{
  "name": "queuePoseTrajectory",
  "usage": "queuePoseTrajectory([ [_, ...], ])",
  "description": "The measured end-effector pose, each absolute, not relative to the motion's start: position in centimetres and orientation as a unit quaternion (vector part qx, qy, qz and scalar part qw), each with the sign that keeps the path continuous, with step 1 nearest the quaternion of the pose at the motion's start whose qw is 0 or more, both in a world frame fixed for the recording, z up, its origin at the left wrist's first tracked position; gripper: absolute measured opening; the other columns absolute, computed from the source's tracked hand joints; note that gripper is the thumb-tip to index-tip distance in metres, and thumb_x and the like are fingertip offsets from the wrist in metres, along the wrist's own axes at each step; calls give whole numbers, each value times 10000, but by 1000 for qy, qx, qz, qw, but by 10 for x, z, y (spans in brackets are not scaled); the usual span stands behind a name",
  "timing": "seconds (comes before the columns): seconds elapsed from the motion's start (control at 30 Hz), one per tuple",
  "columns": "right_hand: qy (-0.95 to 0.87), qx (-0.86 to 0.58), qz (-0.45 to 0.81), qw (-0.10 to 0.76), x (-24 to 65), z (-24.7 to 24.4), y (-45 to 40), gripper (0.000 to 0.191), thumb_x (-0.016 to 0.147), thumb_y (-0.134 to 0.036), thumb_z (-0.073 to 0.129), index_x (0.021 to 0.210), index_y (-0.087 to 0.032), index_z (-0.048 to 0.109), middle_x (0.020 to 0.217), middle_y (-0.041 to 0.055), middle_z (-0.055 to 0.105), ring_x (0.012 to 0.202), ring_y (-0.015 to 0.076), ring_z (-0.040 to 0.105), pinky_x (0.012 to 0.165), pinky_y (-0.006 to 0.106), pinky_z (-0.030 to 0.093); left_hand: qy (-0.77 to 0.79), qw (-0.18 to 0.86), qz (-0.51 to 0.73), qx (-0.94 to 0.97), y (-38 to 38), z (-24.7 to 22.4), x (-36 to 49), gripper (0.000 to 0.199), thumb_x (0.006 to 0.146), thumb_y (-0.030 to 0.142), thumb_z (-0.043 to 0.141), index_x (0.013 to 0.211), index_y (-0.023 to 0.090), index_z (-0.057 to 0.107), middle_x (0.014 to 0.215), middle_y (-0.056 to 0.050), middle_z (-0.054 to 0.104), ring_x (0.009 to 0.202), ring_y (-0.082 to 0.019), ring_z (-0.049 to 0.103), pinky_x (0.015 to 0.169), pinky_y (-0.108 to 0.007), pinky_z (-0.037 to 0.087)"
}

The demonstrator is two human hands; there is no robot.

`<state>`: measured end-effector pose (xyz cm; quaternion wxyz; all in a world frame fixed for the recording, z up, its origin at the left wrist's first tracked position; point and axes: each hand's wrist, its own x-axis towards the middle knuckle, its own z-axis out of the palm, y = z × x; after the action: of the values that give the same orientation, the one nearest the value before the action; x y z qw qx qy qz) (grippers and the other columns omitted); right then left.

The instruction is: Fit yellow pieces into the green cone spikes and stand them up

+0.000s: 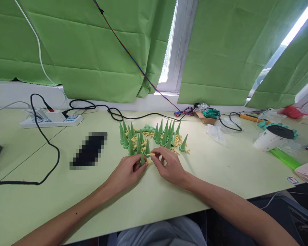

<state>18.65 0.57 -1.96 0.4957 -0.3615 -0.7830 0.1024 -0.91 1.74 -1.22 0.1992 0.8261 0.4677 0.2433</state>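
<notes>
My left hand [127,169] is closed around a small green cone [142,160] with a pointed tip, keeping it upright near the table top. A little yellow piece [152,154] sits between the thumb and fingers of my right hand [171,166], close to the right of that cone. Another small yellow piece shows beside my left fingertips. Just beyond both hands stand several green cones [184,142] in two loose groups. Small yellow pieces [178,139] lie scattered among them, and a larger green part [149,128] lies at the back.
At the left are a white power strip [51,123], a looping black cable [58,153] and a dark pixelated object [89,150]. A small cardboard box [206,119], clear plastic bags [217,135] and a white cup with black lid [265,140] stand at the right.
</notes>
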Motion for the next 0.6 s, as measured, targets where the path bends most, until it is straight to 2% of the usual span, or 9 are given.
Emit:
queuePoseTrajectory([
  [0.2,-782,-377,114,483,187,-20,6,107,979,-227,493,986,-188,592,856,47,644,694,142,574,581,248,454,463,233,254,816,18,-9,-8,216,871,351,543,850,183,678,524,66,405,498,-124,373,504,-237,280],
  [0.4,-783,-383,127,473,187,-20,8,125,985,-217,468,965,-187,588,865,51,642,712,147,568,591,248,442,465,231,245,819,17,-9,-8,229,875,360,542,795,178,656,522,70,383,495,-120,373,501,-233,285],
  [0.6,-784,-382,129,472,187,-20,8,138,985,-218,460,953,-181,589,859,53,644,705,146,569,587,251,437,472,235,282,802,16,-7,-9,270,890,390,548,897,159,687,534,71,369,499,-116,368,505,-233,307],
])
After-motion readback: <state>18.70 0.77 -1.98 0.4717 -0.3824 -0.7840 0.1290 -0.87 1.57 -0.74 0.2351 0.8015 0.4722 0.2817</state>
